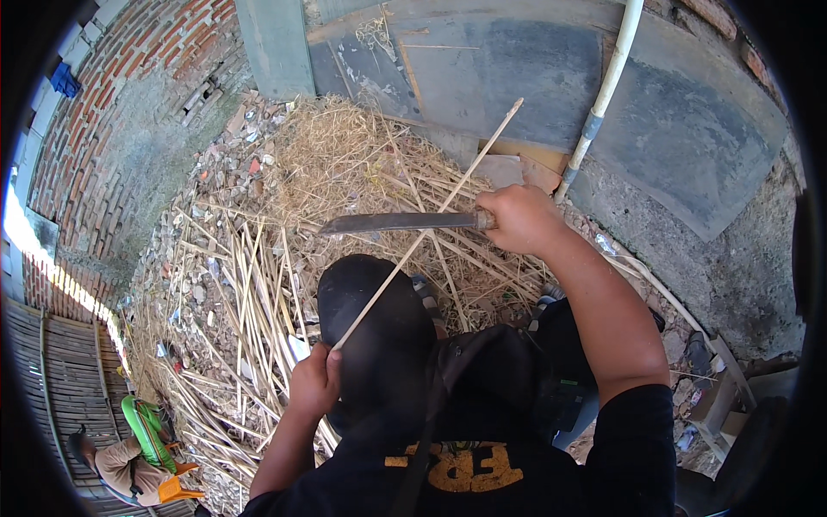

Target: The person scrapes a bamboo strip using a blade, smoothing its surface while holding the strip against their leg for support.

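Observation:
My left hand (pixel 313 380) is closed around the lower end of a long, thin, pale bamboo stick (pixel 484 157). The stick slants up and away to the right, over my dark-clothed knee. In my right hand (pixel 522 219) is the handle of a machete (pixel 379 223), gripped with the fingers wrapped round it. Its long dark blade points left and crosses the stick near the stick's middle. Whether blade and stick touch there, I cannot tell.
Many pale sticks (pixel 245 293) lie on the rubble ground to the left, with dry straw (pixel 323 159) beyond. Grey panels (pixel 508 77) and a white pipe (pixel 603 95) stand at the back, a brick wall (pixel 129 138) at left. Another person (pixel 121 465) sits at lower left.

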`<state>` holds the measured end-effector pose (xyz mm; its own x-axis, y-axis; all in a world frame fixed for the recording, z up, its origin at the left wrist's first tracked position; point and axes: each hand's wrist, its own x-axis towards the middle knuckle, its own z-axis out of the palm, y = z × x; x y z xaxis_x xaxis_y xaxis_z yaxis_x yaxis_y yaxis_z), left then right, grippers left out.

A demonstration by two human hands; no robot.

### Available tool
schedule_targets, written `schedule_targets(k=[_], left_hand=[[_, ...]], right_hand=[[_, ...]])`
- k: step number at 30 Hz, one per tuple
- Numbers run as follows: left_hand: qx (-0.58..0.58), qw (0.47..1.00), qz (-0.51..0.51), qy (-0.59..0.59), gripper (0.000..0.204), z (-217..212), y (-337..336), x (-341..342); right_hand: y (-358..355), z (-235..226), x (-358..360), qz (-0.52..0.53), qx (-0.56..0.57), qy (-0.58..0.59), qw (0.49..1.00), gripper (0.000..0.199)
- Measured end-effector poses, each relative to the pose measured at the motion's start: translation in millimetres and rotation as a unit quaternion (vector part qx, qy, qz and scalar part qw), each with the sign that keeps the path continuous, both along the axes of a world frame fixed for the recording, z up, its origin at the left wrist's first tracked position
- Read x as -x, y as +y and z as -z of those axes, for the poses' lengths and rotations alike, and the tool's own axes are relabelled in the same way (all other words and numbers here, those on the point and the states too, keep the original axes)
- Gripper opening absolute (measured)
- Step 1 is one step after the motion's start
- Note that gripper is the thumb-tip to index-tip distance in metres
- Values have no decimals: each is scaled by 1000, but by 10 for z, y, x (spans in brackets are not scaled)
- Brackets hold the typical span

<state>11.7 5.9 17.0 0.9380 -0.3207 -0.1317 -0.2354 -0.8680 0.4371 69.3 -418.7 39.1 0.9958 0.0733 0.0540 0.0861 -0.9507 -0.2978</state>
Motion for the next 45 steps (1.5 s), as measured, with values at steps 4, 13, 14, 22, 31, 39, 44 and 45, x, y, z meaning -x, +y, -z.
schedule_targets(k=[4, 13, 14, 22, 31, 39, 44, 45], left_hand=[[-27, 999, 6, -22, 28, 23, -26, -42], [-59, 998, -26, -28, 26, 50, -32, 21], [-60, 998, -24, -24, 26, 66, -38, 29], [-61, 997, -25, -30, 25, 48, -59, -4], [-45, 999, -12, -28, 25, 65, -86, -59], [-49, 997, -22, -58, 25, 138, -48, 17], [-61, 995, -3, -76, 25, 144, -93, -38], [-62, 995, -3, -73, 25, 137, -80, -31]], right_hand=[[-73, 70, -40, 3, -65, 34, 997, 24], [116, 61, -90, -3, -4, 70, 998, 31], [51, 135, -96, -2, -6, 75, 997, 31], [-365, 254, -137, 107, -100, -7, 989, 34], [-354, 290, -163, 70, -105, 35, 991, 27], [38, 14, -98, 6, 2, 42, 999, 28], [-428, 296, -176, 114, -78, -23, 990, 23], [-445, 319, -179, 114, -77, -26, 990, 23]])
